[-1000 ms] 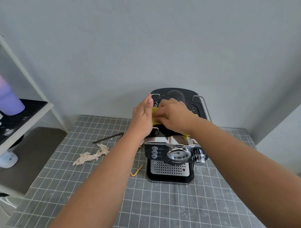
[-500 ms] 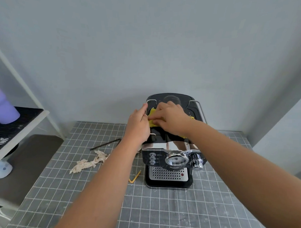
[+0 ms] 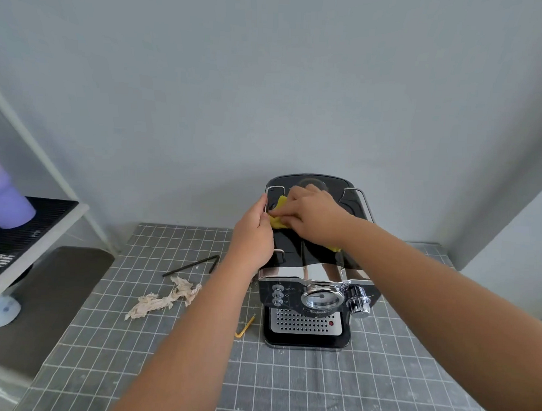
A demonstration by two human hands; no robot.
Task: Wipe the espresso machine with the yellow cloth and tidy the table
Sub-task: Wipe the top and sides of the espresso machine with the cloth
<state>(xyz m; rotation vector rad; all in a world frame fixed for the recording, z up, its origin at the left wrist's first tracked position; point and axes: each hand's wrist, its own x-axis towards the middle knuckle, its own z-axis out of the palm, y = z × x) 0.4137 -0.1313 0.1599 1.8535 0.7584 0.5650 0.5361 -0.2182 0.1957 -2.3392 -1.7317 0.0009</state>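
Observation:
A black and chrome espresso machine (image 3: pixel 317 299) stands at the back of the grey gridded table mat (image 3: pixel 288 387), close to the wall. My right hand (image 3: pixel 312 216) lies on the machine's glossy top and holds the yellow cloth (image 3: pixel 278 218) down against it. Only the cloth's left edge and a small corner under my wrist show. My left hand (image 3: pixel 255 235) is at the machine's left top edge, with fingers curled by the wire rail and touching the cloth.
Left of the machine lie a crumpled beige paper (image 3: pixel 165 300), a bent black rod (image 3: pixel 190 266) and a small yellow hex key (image 3: pixel 244 327). A white shelf (image 3: pixel 44 243) with a purple cup (image 3: pixel 5 202) stands at far left, above a dark seat (image 3: pixel 45 289).
My right hand has slid the yellow cloth back and left over the machine's top. My left hand has moved up to the rail. The things on the table have not moved.

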